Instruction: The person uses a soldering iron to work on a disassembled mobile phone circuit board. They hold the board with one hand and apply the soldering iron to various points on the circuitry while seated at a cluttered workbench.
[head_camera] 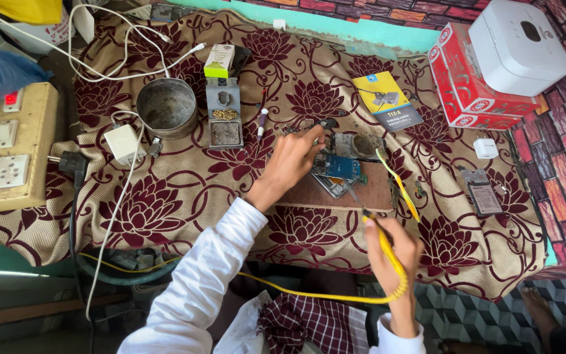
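My left hand [293, 160] reaches over a wooden board [375, 193] and pinches at the top edge of an opened phone with a blue circuit board [337, 167]. My right hand [391, 252] hovers near the table's front edge, gripping a yellow soldering iron [388, 246] whose tip points up toward the board. Its yellow cord [309, 292] loops down across my lap. Yellow tweezers [397, 180] lie on the board's right side.
A flowered cloth [165, 203] covers the table. On it stand a metal bowl [166, 107], a soldering stand [224, 115], a white charger [123, 143], a yellow booklet [386, 98] and a phone part [483, 193]. A switchboard [4, 151] sits left; red boxes [476, 92] under a white device [519, 42] sit right.
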